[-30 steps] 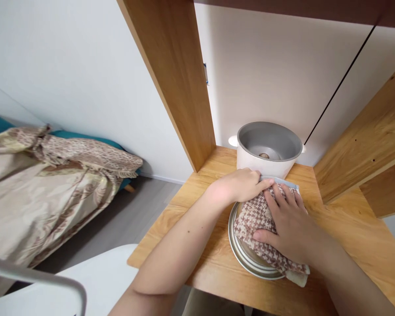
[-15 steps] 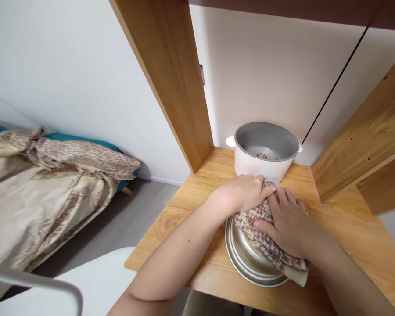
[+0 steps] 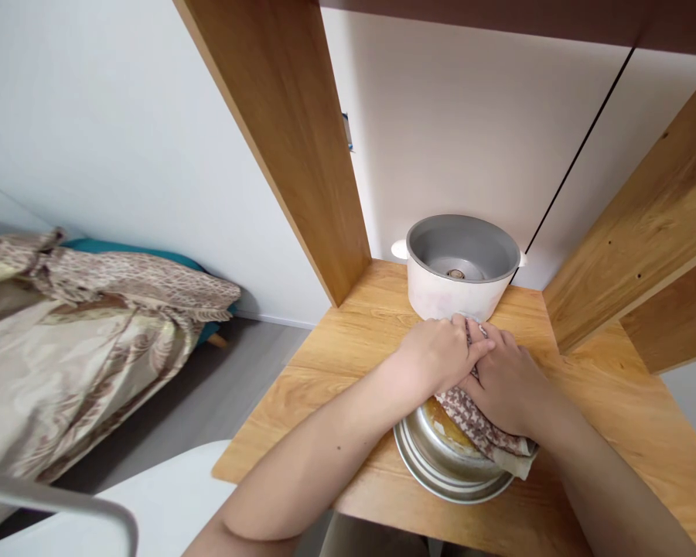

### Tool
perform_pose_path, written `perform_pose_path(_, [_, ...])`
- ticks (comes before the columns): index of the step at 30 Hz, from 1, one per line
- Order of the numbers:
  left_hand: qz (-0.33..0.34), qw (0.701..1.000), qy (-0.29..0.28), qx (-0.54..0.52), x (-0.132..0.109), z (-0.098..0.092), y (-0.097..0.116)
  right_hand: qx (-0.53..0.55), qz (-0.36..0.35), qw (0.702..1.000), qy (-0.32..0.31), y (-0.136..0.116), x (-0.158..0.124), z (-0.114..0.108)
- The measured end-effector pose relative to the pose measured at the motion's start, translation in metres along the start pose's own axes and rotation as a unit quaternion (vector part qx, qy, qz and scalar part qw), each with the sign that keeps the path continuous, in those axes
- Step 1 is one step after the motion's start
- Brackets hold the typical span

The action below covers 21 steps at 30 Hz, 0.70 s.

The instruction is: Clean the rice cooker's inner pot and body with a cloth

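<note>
A steel bowl (image 3: 441,464) lies on the wooden desk (image 3: 348,363), its shiny side up. A brown-and-white houndstooth cloth (image 3: 481,429) is draped over it. My right hand (image 3: 507,379) lies on the cloth with fingers curled, pressing it onto the bowl. My left hand (image 3: 441,356) grips the bowl's far rim and the cloth edge, fingers closed and overlapping the right hand's fingers. Just behind both hands stands a white cooker pot (image 3: 458,267) with a grey inside.
Wooden shelf uprights rise at the left (image 3: 290,147) and right (image 3: 638,240) of the desk. A white chair (image 3: 151,503) stands at the lower left. A bed with patterned bedding (image 3: 75,348) lies to the left across grey floor.
Both hands have bunched the cloth toward the far rim of the bowl, baring more of its steel surface. My left hand has slid over the right hand's fingers.
</note>
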<state>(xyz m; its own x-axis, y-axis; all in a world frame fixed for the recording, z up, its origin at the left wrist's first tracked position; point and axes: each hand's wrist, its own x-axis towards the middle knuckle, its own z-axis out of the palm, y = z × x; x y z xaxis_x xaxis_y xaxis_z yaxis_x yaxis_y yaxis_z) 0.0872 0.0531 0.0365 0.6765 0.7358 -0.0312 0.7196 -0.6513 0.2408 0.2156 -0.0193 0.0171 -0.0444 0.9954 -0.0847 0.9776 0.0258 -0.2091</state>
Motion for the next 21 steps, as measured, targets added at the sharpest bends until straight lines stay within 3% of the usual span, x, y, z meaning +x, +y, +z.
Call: perform_pose_path(21, [0.024, 1.0, 0.013, 0.011, 0.007, 0.005, 0.001, 0.012, -0.003, 1.0, 0.016, 0.011, 0.01, -0.005])
